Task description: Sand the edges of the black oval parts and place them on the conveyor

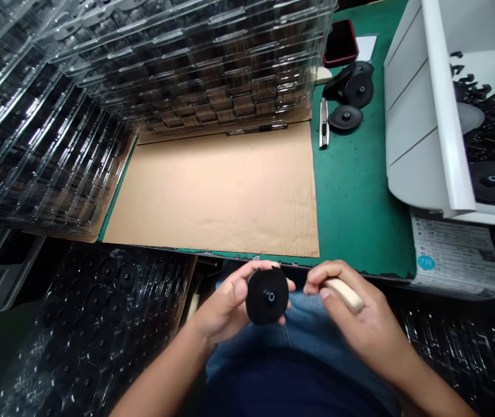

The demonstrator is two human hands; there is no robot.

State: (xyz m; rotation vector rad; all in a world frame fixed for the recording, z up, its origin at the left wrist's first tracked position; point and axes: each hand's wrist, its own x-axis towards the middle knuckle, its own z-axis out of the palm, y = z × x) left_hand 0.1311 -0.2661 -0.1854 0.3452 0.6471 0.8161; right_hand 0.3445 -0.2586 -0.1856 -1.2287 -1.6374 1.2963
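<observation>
A round black disc [266, 307] with a small metal-ringed hub rests in my left hand [225, 304], its face turned up and the fingers wrapped round its edge. My right hand [356, 313], to the right of the disc and apart from it, is closed on a pale cream block [344, 293] with rounded ends. Both hands are over my lap, just in front of the table's near edge. Beyond them a flat brown cardboard sheet [221, 191] lies on the green table [352, 202].
Clear plastic trays [195, 63] are stacked high at the back and left. A pen [256, 130], a cutter [324, 124] and black discs [345, 118] lie beyond the hands. At right stands a white bin [417, 110] of small black parts. Trayed discs [99, 301] sit low at left.
</observation>
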